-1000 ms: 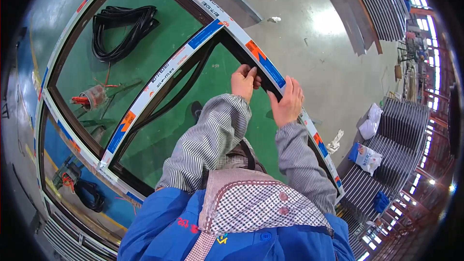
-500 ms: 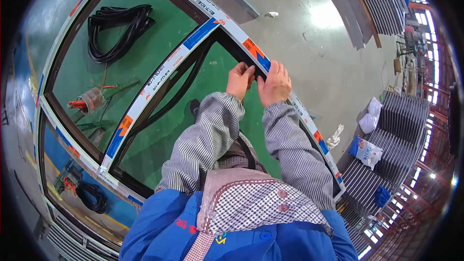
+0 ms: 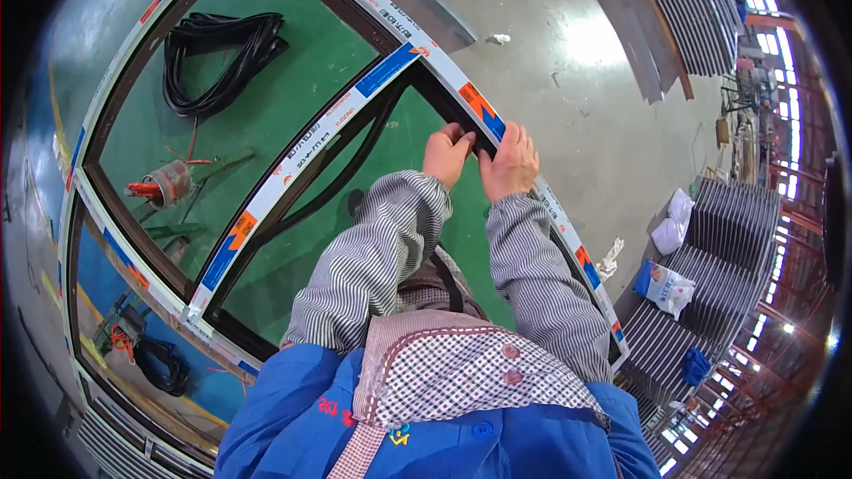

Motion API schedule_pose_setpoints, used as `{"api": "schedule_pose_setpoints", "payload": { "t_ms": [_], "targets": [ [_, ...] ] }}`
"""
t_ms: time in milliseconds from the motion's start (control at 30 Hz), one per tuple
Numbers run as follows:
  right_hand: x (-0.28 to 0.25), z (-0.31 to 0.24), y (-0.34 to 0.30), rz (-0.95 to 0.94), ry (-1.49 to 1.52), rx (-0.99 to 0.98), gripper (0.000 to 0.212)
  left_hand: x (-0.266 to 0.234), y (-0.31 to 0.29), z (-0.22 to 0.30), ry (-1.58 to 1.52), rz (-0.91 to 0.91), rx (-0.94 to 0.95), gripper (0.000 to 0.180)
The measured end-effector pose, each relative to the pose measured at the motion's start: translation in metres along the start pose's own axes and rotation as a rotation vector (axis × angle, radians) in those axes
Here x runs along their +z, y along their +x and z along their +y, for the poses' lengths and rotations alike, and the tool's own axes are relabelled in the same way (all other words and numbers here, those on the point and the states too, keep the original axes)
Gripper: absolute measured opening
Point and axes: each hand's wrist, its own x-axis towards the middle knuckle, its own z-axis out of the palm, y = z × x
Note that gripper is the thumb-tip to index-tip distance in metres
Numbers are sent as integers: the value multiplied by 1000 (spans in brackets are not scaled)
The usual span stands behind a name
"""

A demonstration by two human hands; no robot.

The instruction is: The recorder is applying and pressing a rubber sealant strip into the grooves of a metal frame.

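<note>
A large window frame (image 3: 432,53), covered in white, blue and orange film, lies in front of me. My left hand (image 3: 449,158) is at the inner side of its right-hand bar, thumb and fingers pinched on a black rubber strip at the dark inner edge. Right beside it, my right hand (image 3: 509,162) curls its fingers over the outer side of the same bar, the thumb on the inner edge. The strip's contact with the fingertips is mostly hidden. A loose length of black rubber strip (image 3: 355,166) sags through the opening beside the crossbar (image 3: 302,144).
A black coil of rubber strip (image 3: 222,62) lies beneath the left opening, near a bucket (image 3: 166,184) with red-handled items. Stacked metal profiles (image 3: 719,248) stand at right, carrying white bags (image 3: 666,288). A grey metal bar (image 3: 430,2) lies on the floor beyond the frame.
Both hands have shifted slightly nearer along the bar, staying close together. The view has moved a little; the frame and loose strip appear otherwise unchanged.
</note>
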Motion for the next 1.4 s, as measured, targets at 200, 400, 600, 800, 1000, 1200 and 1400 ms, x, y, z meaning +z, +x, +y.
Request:
{"api": "schedule_pose_setpoints", "payload": {
  "t_ms": [200, 400, 600, 800, 1000, 1200, 1400],
  "targets": [
    [-3, -1, 5, 31, 48, -35, 50, -6, 3, 11, -33, -96, -109, 18],
    [5, 0, 0, 62, -53, -8, 52, -33, 0, 32, 1123, -71, 609, 26],
    [6, -22, 13, 37, -74, -66, 53, -37, 42, 99, 1790, -252, 1374, 53],
    [9, -15, 20, 90, 34, -15, 46, -28, 73, 101, 1852, -530, 1629, 38],
    [8, -21, 22, 125, 8, -50, 41, -28, 69, 100, 1800, -579, 1434, 31],
    [2, -17, 17, 7, -26, -1, 49, -40, -38, 86, 1252, 70, 836, 75],
    [2, -50, 48, 38, -45, -140, 53, -78, -58, 80, 1333, 417, 284, 64]
  ]
}}
